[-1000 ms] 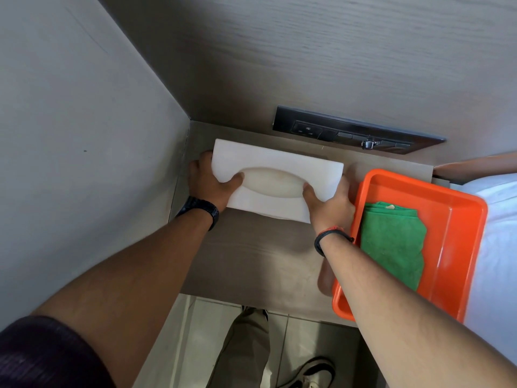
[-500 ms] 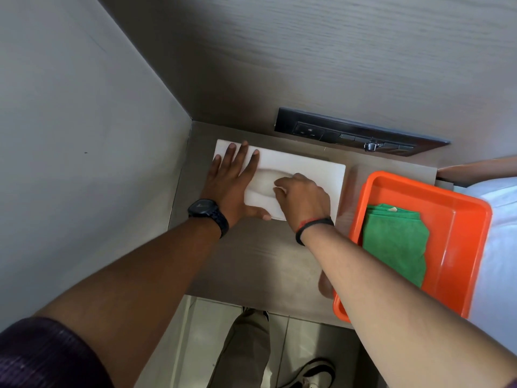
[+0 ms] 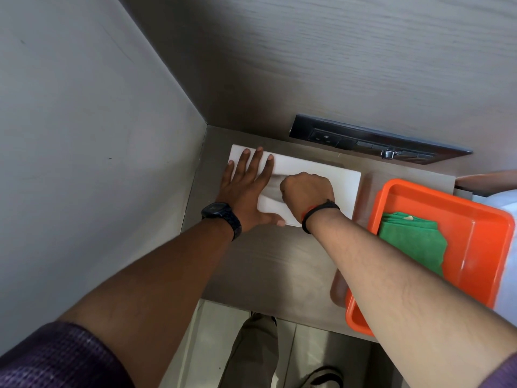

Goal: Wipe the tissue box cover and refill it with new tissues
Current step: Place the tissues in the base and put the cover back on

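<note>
Table [image 3: 265, 264] of grey wood grain fills a wall corner; left hand [image 3: 246, 189] lies flat, released, on the white rectangular tissue box cover [image 3: 344, 186], right hand [image 3: 307, 191] clenched at its opening.

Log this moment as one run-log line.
left hand: flat on white rectangular tissue box cover | right hand: fist at its oval slot | folded green cloth: in orange plastic tray
</note>
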Demonstrator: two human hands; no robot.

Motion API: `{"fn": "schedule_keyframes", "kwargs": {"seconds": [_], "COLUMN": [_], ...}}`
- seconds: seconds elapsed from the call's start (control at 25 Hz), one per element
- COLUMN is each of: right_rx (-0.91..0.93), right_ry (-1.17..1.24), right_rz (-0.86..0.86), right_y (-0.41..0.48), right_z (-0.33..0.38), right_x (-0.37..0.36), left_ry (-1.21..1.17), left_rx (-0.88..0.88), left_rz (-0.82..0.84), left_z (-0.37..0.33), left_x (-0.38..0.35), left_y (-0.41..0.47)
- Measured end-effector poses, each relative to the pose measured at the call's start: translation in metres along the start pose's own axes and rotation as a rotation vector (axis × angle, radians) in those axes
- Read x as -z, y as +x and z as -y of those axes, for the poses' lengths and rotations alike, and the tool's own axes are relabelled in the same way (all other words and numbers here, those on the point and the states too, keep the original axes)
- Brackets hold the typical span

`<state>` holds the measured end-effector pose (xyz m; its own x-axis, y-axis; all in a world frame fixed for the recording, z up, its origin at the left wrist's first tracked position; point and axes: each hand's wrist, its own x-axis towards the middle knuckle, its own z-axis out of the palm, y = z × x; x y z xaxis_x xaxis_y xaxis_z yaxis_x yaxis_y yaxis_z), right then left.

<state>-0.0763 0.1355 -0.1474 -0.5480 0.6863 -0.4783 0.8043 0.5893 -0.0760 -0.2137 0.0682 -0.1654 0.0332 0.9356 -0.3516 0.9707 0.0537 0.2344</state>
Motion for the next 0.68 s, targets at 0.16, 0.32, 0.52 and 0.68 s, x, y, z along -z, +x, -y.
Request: {"fn": "schedule_keyframes", "kwargs": {"seconds": [0.16,0.32,0.52,0.68], "right_rx": [0.013,-0.015,-0.106,-0.121], "right_ry": [0.088,0.21,0.332,0.359], "right_rz": [-0.026,-0.07,-0.125,-0.002], "right_y": [0.002,-0.007,-0.007,-0.006], "right_z": [-0.006,-0.011,-0.014,-0.018], "right_x": [0.001,0.004,0.01,0.005], "left_ry": [0.015,0.01,-0.025,-0.015], "left_rx": [0.004,-0.005,0.006,0.001], "left_rz": [0.002,-0.009,-0.009,-0.018], "left_z": [0.0,0.002,0.003,0.004], "left_x": [0.0,-0.002,-0.004,-0.006], "left_y": [0.0,0.001,0.003,0.003]}}
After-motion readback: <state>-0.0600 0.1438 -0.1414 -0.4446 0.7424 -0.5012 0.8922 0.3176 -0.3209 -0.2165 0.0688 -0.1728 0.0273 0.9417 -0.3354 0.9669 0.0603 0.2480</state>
